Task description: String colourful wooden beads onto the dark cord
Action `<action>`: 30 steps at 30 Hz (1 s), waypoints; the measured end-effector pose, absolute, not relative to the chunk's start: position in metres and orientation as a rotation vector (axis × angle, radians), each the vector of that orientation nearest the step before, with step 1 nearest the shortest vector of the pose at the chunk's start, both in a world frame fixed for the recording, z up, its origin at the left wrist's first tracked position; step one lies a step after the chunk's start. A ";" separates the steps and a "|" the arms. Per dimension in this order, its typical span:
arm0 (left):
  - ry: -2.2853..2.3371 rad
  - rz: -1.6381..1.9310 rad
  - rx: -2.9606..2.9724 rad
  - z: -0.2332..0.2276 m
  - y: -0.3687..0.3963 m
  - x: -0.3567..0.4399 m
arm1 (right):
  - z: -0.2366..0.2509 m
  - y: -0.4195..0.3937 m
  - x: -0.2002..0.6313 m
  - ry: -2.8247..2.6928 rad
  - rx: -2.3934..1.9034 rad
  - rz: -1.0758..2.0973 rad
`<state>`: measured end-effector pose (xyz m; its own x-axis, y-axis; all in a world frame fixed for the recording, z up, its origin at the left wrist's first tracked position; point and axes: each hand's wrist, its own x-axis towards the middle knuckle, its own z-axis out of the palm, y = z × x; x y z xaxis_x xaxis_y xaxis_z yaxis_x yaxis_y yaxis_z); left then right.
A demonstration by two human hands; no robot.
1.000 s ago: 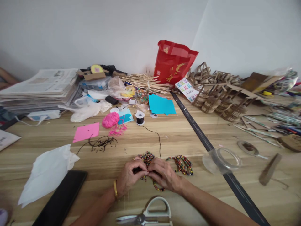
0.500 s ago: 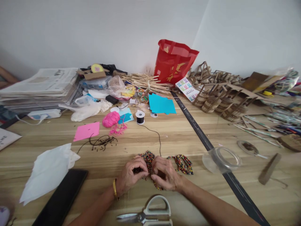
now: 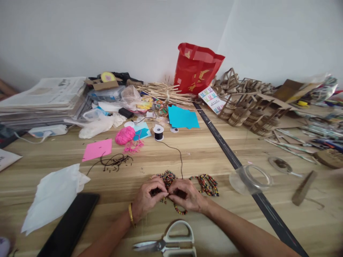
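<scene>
bead strand [image 3: 179,210]: multicoloured beads on a cord, lying on the wooden table [image 3: 203,150] and passing under both hands, a short loop showing just below the right hand. left hand [image 3: 147,198]: fingers curled narrow, fingertips pinched together on the strand where they meet those of the right hand. right hand [image 3: 187,195]: likewise curled, fingertips closed on the same strand, touching the left. bead pile [image 3: 166,177]: just beyond the two hands, touching their knuckles. second bead bundle [image 3: 207,184]: just right of the right hand. black cord [image 3: 180,157]: runs from the hands away to a spool [image 3: 158,132], well beyond them. scissors [image 3: 171,243]: nearer the body than the hands, between the forearms. clear tape roll [image 3: 252,176]: further right of the right hand. white tissue [image 3: 53,196] and dark phone [image 3: 71,226]: well left of the left hand.
</scene>
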<state>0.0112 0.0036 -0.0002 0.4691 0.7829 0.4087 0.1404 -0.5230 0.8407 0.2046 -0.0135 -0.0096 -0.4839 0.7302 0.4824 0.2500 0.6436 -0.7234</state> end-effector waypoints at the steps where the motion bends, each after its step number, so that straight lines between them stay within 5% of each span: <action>1: 0.774 1.066 1.959 0.000 0.004 0.011 | -0.010 -0.013 0.205 -2.036 -0.771 0.739; 21: 0.860 1.150 1.965 -0.007 0.004 0.011 | -0.012 -0.009 0.208 -1.907 -0.787 0.836; 30: 0.893 1.105 2.008 -0.008 0.005 0.009 | -0.015 -0.013 0.205 -2.069 -0.736 0.649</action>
<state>0.0091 0.0049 -0.0075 0.4074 0.8096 0.4226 0.2438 -0.5423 0.8040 0.2047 -0.0126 -0.0152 -0.4873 0.6951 0.5286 0.2689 0.6954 -0.6665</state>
